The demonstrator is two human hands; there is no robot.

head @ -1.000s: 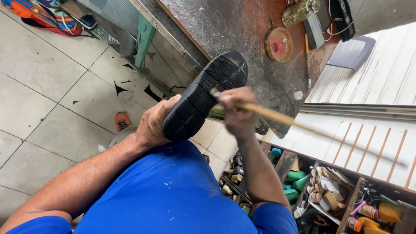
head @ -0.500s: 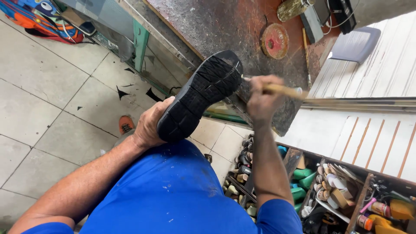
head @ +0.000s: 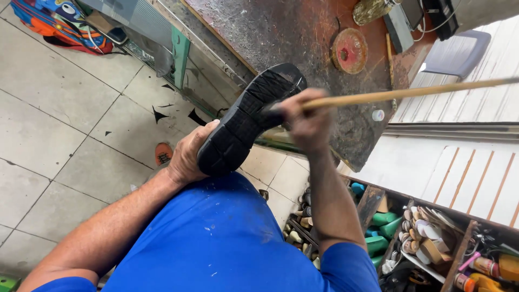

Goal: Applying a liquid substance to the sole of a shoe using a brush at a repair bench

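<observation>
My left hand [head: 188, 157] holds a black shoe [head: 250, 117] by its heel end, the fingers closed around the back, and the sole faces up toward me. The shoe is in the air in front of my chest, tilted, with the toe pointing away and up to the right. My right hand [head: 307, 120] is closed in a fist around a long wooden stick [head: 411, 93], and the near end of the stick touches the sole close to the toe; I cannot see the tip itself, because my fingers cover it. The stick goes out to the right, nearly level, over the edge of the workbench [head: 281, 38]. The toe of the shoe lies just in front of the dark, stained top of the bench. On the bench a round reddish disc [head: 350, 50] lies well apart from the shoe. To the left of my left arm the tiled floor [head: 59, 130] is open, with small black scraps on it. Under my right arm there is a wooden box [head: 373, 203] with compartments full of small tools and green pieces, near my elbow, so there is less room on that side.
</observation>
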